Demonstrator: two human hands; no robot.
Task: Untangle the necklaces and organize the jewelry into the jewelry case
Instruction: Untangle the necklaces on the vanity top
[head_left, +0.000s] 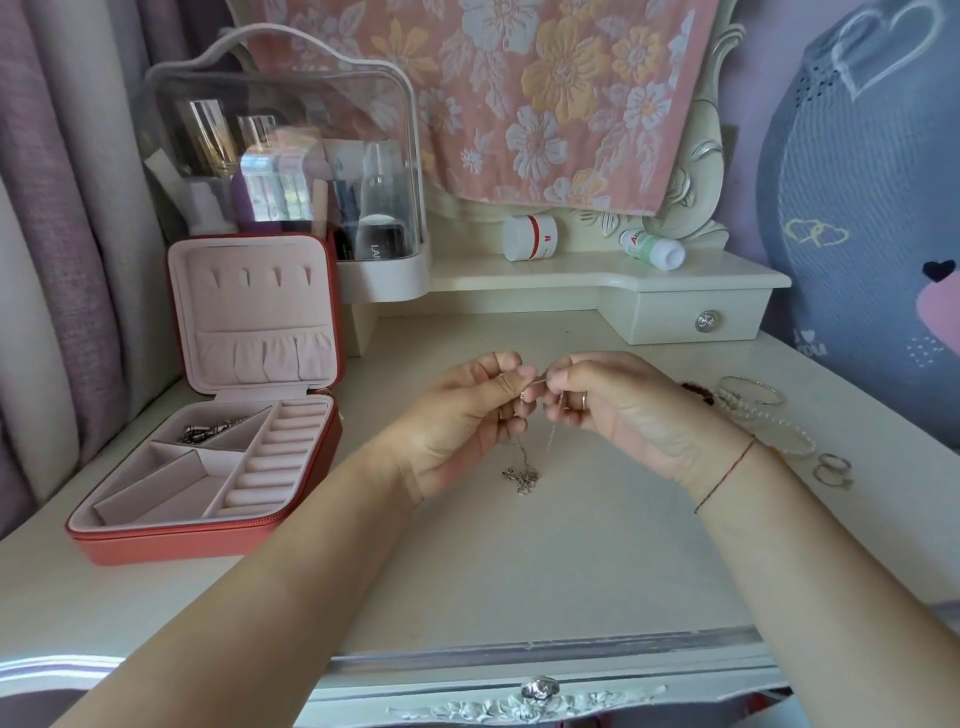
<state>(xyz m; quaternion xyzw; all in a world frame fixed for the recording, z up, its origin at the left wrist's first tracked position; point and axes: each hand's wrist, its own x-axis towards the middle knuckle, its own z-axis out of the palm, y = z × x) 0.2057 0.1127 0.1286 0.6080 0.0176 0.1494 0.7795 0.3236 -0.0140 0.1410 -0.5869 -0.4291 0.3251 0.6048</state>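
Silver necklaces (521, 475) dangle in a tangle between both hands, pendants bunched low at the white desk (519, 571). The left hand (462, 421) and right hand (618, 405) each pinch the chain with curled fingers (511, 382). The open red case (156, 545) sits to the left; bracelets (753, 395) and rings (831, 470) lie to the right.
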